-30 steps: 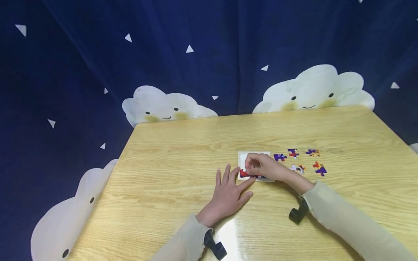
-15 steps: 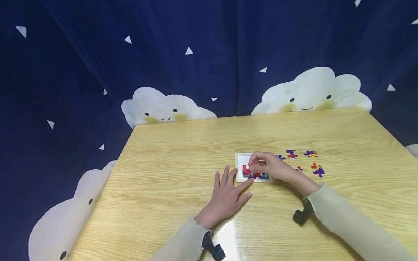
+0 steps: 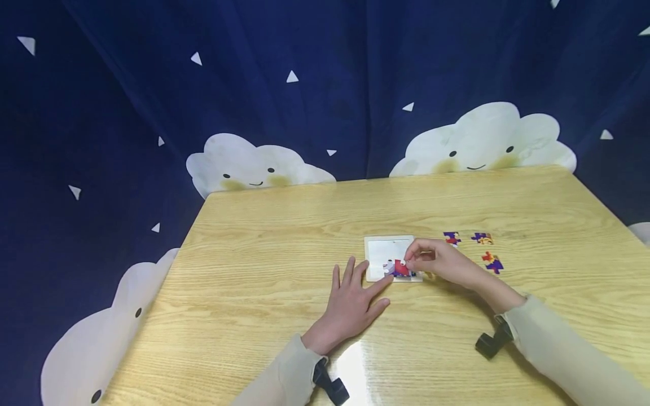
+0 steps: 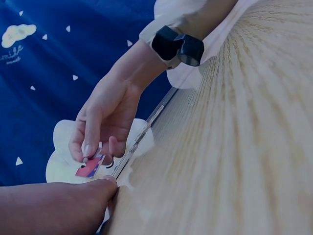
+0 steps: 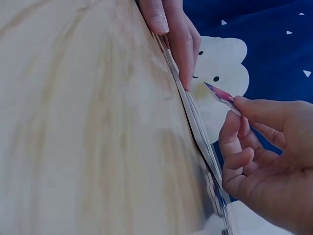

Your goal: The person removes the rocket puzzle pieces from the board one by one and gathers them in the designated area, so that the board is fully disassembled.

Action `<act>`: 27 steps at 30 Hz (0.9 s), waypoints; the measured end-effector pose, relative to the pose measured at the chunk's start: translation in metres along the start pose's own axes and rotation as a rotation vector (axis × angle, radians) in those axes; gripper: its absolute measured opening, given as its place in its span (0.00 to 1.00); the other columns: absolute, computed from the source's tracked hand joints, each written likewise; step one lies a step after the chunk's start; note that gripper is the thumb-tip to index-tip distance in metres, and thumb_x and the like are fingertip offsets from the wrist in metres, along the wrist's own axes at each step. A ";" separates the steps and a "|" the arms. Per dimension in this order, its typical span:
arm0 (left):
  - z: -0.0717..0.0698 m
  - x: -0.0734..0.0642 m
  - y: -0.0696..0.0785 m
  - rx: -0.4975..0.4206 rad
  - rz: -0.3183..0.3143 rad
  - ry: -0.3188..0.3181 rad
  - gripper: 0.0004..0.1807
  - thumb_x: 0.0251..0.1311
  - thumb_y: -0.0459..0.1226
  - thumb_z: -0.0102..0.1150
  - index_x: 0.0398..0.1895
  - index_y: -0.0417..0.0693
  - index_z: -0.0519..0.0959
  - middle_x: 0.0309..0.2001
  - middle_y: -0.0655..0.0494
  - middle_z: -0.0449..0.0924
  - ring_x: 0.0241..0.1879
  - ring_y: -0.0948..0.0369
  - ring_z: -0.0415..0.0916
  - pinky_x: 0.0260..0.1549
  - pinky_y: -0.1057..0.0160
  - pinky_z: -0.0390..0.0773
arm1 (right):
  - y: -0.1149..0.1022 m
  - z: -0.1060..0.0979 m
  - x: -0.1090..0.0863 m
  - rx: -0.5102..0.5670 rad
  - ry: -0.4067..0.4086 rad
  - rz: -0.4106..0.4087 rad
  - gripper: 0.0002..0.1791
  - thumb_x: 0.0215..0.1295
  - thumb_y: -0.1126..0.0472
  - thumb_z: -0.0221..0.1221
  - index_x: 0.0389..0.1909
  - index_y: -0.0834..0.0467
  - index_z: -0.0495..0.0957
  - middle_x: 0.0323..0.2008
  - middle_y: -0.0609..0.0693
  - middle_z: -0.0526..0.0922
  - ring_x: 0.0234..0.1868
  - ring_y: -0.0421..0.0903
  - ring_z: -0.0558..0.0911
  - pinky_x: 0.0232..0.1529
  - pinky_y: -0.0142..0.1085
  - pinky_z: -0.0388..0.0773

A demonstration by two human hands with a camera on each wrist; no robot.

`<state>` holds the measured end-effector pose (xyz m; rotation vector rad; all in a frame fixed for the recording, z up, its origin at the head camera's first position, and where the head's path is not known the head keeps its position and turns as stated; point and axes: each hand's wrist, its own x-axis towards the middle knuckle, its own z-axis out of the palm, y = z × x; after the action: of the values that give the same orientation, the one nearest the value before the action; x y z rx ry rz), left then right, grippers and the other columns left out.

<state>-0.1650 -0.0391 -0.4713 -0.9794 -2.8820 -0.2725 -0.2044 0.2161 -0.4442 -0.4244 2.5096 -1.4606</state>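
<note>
A small white puzzle frame (image 3: 381, 248) lies on the wooden table, with a white and purple puzzle piece (image 3: 389, 267) showing in its lower part. My right hand (image 3: 442, 263) pinches a red puzzle piece (image 3: 401, 268) between thumb and finger over the frame's lower right. In the right wrist view the red piece (image 5: 221, 94) is held tilted, off the frame. My left hand (image 3: 350, 304) rests palm down with spread, straight fingers, its fingertips at the frame's left and near edges. The right hand hides the frame's right side.
To the right of the frame lie loose puzzle pieces: a purple and red one (image 3: 451, 238), a purple and orange one (image 3: 482, 238) and a red, yellow and purple one (image 3: 492, 263). Behind the wooden table (image 3: 284, 225) hangs a dark blue curtain (image 3: 304, 124) with clouds.
My right hand has lifted the red piece from the frame's lower left and moved it right, uncovering more of the frame. The left hand stays in place.
</note>
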 end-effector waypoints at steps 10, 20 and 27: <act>0.002 0.001 -0.001 0.010 -0.010 -0.005 0.26 0.71 0.59 0.42 0.71 0.79 0.62 0.73 0.47 0.58 0.76 0.41 0.49 0.68 0.33 0.53 | 0.009 -0.011 -0.019 -0.037 0.020 -0.019 0.05 0.64 0.58 0.64 0.37 0.55 0.81 0.33 0.47 0.80 0.33 0.39 0.75 0.34 0.31 0.74; 0.002 0.002 -0.001 -0.017 -0.016 -0.030 0.26 0.71 0.59 0.40 0.72 0.80 0.60 0.74 0.47 0.56 0.77 0.41 0.46 0.70 0.33 0.50 | 0.019 -0.019 -0.036 -0.031 0.021 -0.021 0.04 0.63 0.60 0.64 0.36 0.55 0.81 0.36 0.49 0.81 0.30 0.38 0.76 0.29 0.32 0.74; 0.002 0.001 -0.001 -0.015 -0.019 -0.032 0.26 0.71 0.59 0.41 0.72 0.80 0.60 0.74 0.48 0.56 0.77 0.42 0.46 0.70 0.33 0.50 | 0.016 -0.021 -0.045 -0.054 0.023 -0.008 0.04 0.63 0.61 0.64 0.37 0.56 0.81 0.35 0.48 0.83 0.34 0.37 0.78 0.34 0.30 0.75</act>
<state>-0.1665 -0.0385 -0.4729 -0.9690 -2.9239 -0.2831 -0.1715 0.2559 -0.4463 -0.4293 2.5733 -1.4105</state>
